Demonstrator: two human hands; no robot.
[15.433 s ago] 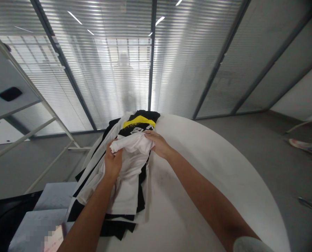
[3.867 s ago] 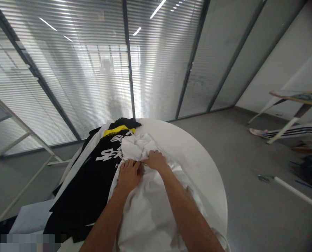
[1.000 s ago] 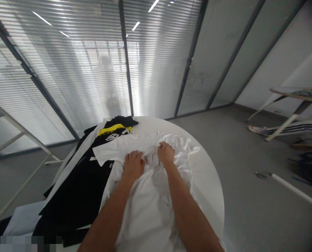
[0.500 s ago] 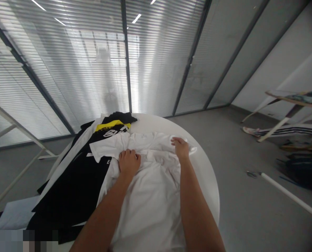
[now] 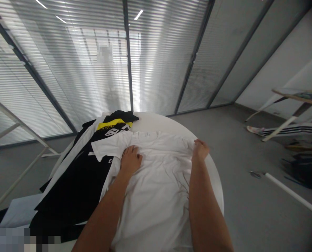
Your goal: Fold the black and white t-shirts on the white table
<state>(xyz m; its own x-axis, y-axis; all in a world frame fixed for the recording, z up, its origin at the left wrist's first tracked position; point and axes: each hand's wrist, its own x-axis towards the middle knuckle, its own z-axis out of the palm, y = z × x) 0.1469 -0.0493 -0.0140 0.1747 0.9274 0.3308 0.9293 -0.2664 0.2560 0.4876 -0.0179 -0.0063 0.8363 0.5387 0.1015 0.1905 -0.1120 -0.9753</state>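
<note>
A white T-shirt lies spread on a round white table, its neckline at the far side and wrinkles across the body. My left hand rests on it below the left sleeve, fingers flat against the cloth. At the right sleeve, my right hand has its fingers closed on the shirt's edge, near the table rim. Black garments with a yellow band and white lettering lie to the left, partly under the white sleeve.
A white metal frame stands at the left. On the right are a wooden-topped table, a white pole and a dark heap on the floor. Glass panels with blinds rise behind the table.
My right hand has moved right, drawing the right sleeve side outward. The shirt's chest and neckline are flatter. My left hand stays on the cloth at nearly the same spot.
</note>
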